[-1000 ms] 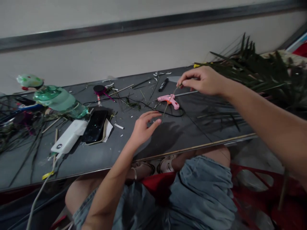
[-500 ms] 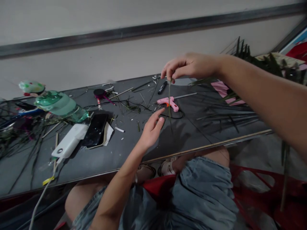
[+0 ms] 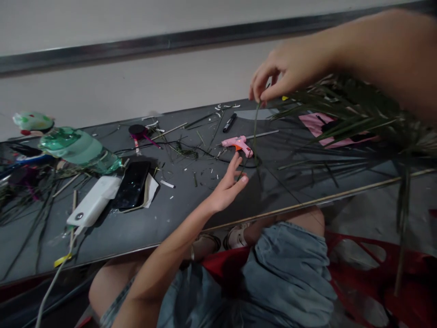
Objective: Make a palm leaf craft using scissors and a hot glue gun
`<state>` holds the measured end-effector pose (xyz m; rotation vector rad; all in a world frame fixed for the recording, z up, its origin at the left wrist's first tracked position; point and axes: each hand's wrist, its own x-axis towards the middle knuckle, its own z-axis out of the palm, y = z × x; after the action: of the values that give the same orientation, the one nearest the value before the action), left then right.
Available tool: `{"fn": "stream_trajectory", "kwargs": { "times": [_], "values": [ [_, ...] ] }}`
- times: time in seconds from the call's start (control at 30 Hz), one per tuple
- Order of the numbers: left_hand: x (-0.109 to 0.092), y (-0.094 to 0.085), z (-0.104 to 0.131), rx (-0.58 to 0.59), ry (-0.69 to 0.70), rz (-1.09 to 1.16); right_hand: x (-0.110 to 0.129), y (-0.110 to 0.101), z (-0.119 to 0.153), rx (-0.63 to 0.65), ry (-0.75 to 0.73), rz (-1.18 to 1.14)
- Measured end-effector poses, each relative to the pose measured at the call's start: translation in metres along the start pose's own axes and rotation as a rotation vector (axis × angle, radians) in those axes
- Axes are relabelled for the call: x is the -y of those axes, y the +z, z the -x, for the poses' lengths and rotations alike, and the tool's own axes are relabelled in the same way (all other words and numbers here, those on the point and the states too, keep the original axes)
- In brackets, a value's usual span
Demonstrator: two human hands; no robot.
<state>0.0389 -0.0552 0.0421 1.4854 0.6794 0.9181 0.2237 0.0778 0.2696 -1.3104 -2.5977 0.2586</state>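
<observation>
My right hand [image 3: 276, 75] is raised over the table's far side, thumb and fingers pinching the top of a thin green leaf strip [image 3: 256, 123]. The strip hangs straight down, and its lower end blurs against the dark tabletop. Below and left of it my left hand [image 3: 228, 184] is open, fingers apart, beside the hanging strip without visibly holding it. Just beyond the left fingertips lies a pink hot glue gun [image 3: 239, 143] with an orange trigger and a glue stick out of its back. A black marker [image 3: 230, 123] rests behind the glue gun.
Palm fronds [image 3: 358, 105] and pink paper [image 3: 316, 127] cover the right side. At left lie a green plastic bottle [image 3: 82, 148], a phone [image 3: 133, 184], a white power bank [image 3: 94, 200] with its cable, and a dark round purple-handled item [image 3: 138, 131]. Leaf scraps litter the grey table [image 3: 136, 232].
My right hand has moved up and to the right with the leaf strip. My left hand has moved right and slightly up, staying open near the strip.
</observation>
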Motion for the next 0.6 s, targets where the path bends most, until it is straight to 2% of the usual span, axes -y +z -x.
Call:
{"fn": "stream_trajectory", "kwargs": {
  "times": [0.07, 0.1, 0.17, 0.23, 0.33, 0.4, 0.53, 0.6],
  "values": [
    [-0.003, -0.001, 0.003, 0.053, -0.035, 0.001, 0.008, -0.015, 0.001, 0.188, 0.075, 0.343],
    [-0.005, 0.002, 0.006, 0.092, -0.044, 0.013, 0.012, -0.021, 0.002, 0.222, 0.113, 0.458],
    [-0.009, 0.012, 0.012, 0.148, -0.052, 0.046, 0.018, -0.030, 0.002, 0.169, 0.148, 0.512],
    [-0.012, 0.023, 0.017, 0.126, -0.060, 0.085, 0.018, -0.035, -0.001, 0.120, 0.114, 0.515],
    [-0.017, 0.030, 0.026, -0.077, -0.053, 0.105, 0.016, -0.035, -0.011, 0.086, -0.014, 0.490],
    [-0.021, 0.024, 0.035, -0.235, 0.009, 0.091, 0.019, -0.033, -0.022, 0.059, -0.123, 0.356],
    [-0.021, -0.010, 0.072, -0.431, 0.144, 0.083, 0.038, -0.028, -0.050, -0.060, -0.365, -0.033],
    [-0.013, -0.030, 0.102, -0.601, 0.146, 0.009, 0.043, -0.022, -0.063, -0.087, -0.361, -0.220]
  ]
}}
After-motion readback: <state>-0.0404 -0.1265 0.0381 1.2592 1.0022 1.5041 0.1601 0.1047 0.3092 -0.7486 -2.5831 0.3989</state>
